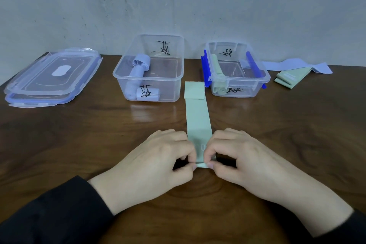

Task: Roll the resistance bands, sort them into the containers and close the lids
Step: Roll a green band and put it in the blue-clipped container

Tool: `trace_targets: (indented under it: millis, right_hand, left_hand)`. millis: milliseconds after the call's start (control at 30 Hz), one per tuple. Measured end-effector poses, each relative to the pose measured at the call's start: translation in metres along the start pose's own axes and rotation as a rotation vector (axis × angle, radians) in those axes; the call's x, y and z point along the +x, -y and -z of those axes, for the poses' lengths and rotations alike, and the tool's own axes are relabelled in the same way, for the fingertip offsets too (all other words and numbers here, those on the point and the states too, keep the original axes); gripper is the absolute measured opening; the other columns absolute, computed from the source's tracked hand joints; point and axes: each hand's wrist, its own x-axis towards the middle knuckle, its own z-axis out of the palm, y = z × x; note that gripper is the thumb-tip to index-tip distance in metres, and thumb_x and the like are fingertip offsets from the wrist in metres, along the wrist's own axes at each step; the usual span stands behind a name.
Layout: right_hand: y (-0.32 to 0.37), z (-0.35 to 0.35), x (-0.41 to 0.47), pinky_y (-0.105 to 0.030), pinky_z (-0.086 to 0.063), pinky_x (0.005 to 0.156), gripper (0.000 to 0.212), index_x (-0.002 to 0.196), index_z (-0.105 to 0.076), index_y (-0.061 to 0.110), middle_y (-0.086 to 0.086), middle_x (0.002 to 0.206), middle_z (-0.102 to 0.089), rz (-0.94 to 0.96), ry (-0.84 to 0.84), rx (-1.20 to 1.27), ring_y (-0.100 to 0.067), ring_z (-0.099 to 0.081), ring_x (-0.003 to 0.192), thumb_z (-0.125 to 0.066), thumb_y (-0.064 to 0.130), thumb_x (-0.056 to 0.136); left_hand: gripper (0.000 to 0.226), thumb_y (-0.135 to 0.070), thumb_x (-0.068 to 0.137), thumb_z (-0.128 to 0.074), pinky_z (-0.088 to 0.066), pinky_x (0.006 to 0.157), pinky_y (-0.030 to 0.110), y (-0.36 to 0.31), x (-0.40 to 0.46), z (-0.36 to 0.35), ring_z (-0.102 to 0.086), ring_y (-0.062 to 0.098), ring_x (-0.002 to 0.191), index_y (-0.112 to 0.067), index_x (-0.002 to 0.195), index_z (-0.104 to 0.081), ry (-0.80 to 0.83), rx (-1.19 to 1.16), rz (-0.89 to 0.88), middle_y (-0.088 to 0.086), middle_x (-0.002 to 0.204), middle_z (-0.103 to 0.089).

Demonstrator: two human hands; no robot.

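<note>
Here, the green band (198, 123) lies flat on the brown table (79, 134), straight in front of me. Its near end sits right between my two hands, and its far end is folded back on itself between the two boxes. My left hand (158, 162) pinches the left corner of the near end with curled fingers. My right hand (241, 160) pinches the right corner the same way. A tiny fold of the band shows between my thumbs.

Past the band, on the left, stands the big clear box (150, 71), open, with rolled blue bands (138, 77) inside it. On the right stands the small clear box (237, 73) with blue clips on its sides, also open. A rolled green band (217, 77) lies in it.

Far to the right, a loose blue band (297, 66) and another loose green band (291, 78) lie on the table, touching each other. Far to the left, two clear lids (51, 79) with blue edges sit stacked, well apart from my hands.
</note>
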Motion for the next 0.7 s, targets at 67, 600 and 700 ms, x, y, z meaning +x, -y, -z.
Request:
trace_targets:
  millis: [67,600,700]
  right_hand:
    - [-0.0001,-0.001,0.0006,-0.029,-0.042,0.089,0.006,0.086,-0.063,0.039,0.019,0.09,-0.056,0.004,-0.017,0.016,-0.008,-0.053,0.093,-0.058,0.037,0.09]
    - [-0.0029,-0.0023,0.0011,-0.016,-0.047,0.074,0.017,0.094,-0.077,0.034,0.026,0.09,-0.053,0.021,-0.045,-0.067,-0.002,-0.054,0.087,-0.064,0.043,0.088]
    - [-0.0017,-0.0014,0.0009,-0.014,-0.048,0.07,0.01,0.092,-0.077,0.032,0.023,0.089,-0.057,0.0,-0.035,-0.009,-0.003,-0.058,0.085,-0.067,0.036,0.09]
  left_hand:
    - [0.003,-0.04,0.086,-0.055,-0.042,0.078,0.024,-0.0006,-0.0003,0.0013,-0.049,0.009,0.082,-0.038,0.085,-0.053,-0.005,-0.014,0.011,-0.014,0.081,-0.049]
    - [0.017,-0.045,0.086,-0.051,-0.049,0.071,0.03,0.0011,-0.0003,-0.0006,-0.047,0.005,0.076,-0.033,0.086,-0.063,-0.061,0.097,-0.037,-0.018,0.082,-0.049]
    - [0.021,-0.045,0.089,-0.047,-0.048,0.072,0.028,-0.0006,-0.0003,0.0,-0.048,0.005,0.076,-0.033,0.085,-0.064,-0.066,0.094,-0.037,-0.018,0.081,-0.049]
